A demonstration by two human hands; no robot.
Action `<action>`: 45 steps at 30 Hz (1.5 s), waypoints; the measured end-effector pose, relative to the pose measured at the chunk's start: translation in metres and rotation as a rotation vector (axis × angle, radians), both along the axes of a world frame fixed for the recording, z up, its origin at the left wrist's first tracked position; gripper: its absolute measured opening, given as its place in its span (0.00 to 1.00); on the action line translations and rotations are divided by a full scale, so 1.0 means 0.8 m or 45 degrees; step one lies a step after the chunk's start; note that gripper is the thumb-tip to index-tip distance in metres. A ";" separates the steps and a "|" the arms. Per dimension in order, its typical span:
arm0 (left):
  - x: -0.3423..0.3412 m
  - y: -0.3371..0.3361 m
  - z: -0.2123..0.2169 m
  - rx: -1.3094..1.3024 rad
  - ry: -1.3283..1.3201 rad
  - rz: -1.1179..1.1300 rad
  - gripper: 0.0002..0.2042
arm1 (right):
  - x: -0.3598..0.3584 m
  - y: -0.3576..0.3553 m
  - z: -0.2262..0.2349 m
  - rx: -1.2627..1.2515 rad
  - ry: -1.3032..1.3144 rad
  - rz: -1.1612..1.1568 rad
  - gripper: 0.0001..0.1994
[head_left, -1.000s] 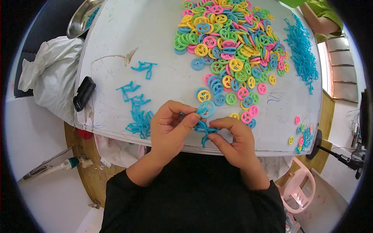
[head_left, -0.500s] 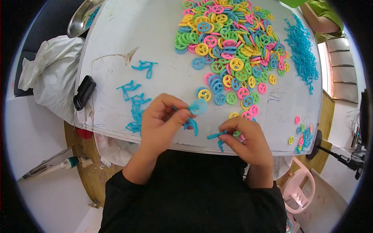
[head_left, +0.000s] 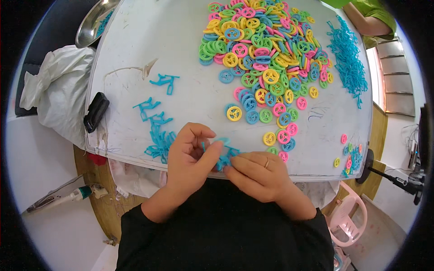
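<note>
Close to the table's front edge, my two hands meet over small blue plastic parts. My left hand (head_left: 190,153) is closed in a pinch, with a pale blue spoked wheel (head_left: 222,141) at its fingertips. Blue bracket-like plastic pieces (head_left: 224,161) sit between both hands, partly covered by the fingers. My right hand (head_left: 260,174), with a ring on one finger, presses its fingertips together on the right side of these pieces. Whether wheel and pieces are joined cannot be made out. Left of my left hand lies a pile of similar blue pieces (head_left: 158,143).
A large heap of colored spoked wheels (head_left: 266,49) covers the table's far middle. More blue pieces (head_left: 348,63) lie far right, a small mixed pile (head_left: 355,160) near right. A black case (head_left: 96,112) rests at the left edge. Another person's arm (head_left: 368,22) shows far right.
My right hand has moved left with its blue piece and met my left hand. My left hand has dropped slightly toward the table's front edge. The view has shifted a little.
</note>
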State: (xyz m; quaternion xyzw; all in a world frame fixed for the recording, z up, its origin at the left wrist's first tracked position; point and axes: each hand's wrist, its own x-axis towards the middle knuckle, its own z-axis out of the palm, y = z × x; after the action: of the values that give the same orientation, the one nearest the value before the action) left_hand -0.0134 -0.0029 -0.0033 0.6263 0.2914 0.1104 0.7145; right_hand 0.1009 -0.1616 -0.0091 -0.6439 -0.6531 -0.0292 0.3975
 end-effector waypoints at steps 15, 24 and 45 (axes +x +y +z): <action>0.004 0.005 0.000 0.867 -0.323 -0.420 0.16 | 0.032 -0.019 0.011 -0.294 1.373 -0.446 0.09; 0.003 0.009 -0.020 0.397 -0.264 -0.263 0.10 | 0.047 0.020 0.004 -0.551 -0.017 -0.757 0.18; 0.015 -0.014 -0.012 0.745 -0.280 -0.157 0.12 | 0.012 0.003 -0.001 -0.025 2.118 -0.304 0.06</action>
State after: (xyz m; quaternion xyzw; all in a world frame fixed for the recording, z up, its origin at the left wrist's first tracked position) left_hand -0.0013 -0.0142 -0.0131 0.8061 0.1298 0.2132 0.5365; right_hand 0.1104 -0.1592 -0.0097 -0.5236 -0.0748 0.4189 0.7381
